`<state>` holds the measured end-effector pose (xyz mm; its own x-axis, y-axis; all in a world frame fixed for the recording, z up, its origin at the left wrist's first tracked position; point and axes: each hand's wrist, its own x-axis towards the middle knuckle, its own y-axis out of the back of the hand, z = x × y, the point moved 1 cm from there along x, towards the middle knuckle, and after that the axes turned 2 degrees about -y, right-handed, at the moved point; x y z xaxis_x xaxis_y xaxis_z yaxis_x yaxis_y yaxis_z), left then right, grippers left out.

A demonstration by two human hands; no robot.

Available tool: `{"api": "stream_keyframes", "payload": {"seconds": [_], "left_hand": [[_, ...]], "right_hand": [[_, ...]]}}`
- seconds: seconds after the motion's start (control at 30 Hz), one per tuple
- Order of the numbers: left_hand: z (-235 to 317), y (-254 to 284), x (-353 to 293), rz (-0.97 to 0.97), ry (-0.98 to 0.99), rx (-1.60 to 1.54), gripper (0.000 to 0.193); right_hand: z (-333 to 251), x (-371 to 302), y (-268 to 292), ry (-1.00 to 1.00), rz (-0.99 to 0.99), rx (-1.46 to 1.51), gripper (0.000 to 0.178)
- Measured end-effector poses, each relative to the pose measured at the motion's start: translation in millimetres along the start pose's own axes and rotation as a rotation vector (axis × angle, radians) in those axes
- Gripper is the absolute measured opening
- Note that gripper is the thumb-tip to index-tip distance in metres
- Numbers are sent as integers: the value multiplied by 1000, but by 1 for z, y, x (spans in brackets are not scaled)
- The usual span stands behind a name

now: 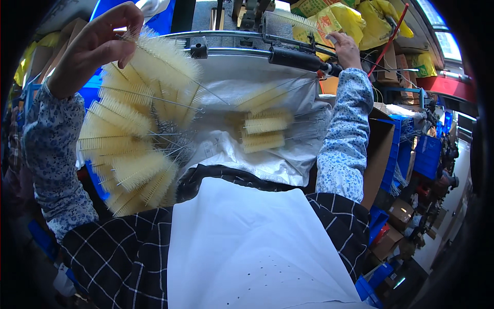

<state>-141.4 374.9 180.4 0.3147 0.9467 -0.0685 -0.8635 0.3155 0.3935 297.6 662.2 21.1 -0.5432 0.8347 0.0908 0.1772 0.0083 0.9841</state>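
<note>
You had your left hand [87, 56] at the upper left, its fingers drawn nearly together and apparently pinching the bristled tip of a pale yellow brush [167, 62], which slanted above a fanned pile of brushes [123, 123], its bare wire stem pointing toward you. Your right hand [347, 54] was bent beside the metal rods and black cylinder [293, 59], near an upper brush [290, 20]; whether its fingers gripped anything could not be told. A small stack of brushes [265, 126] lay on white sheeting [226, 149]. In judgement, the brush was light, its bristles springy and easily crushed, its wire stiff but bendable; the stem offered the surer hold, the bristles a softer, less exact one.
</note>
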Motion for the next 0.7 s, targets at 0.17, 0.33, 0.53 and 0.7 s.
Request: {"api": "stream_keyframes", "payload": {"seconds": [0.17,0.33,0.53,0.7], "left_hand": [[2,-18,27,-75,-9,-136,32],[11,-76,79,-90,-167,-171,17],[10,-62,49,-127,102,58,38],[-30,8,-22,-191,515,671,43]], "right_hand": [[-23,-64,52,-140,-480,779,39],[-148,-67,57,311,-592,1181,48],[-227,-66,14,238,-446,1426,34],[-127,-14,-34,-19,358,-9,26]]}}
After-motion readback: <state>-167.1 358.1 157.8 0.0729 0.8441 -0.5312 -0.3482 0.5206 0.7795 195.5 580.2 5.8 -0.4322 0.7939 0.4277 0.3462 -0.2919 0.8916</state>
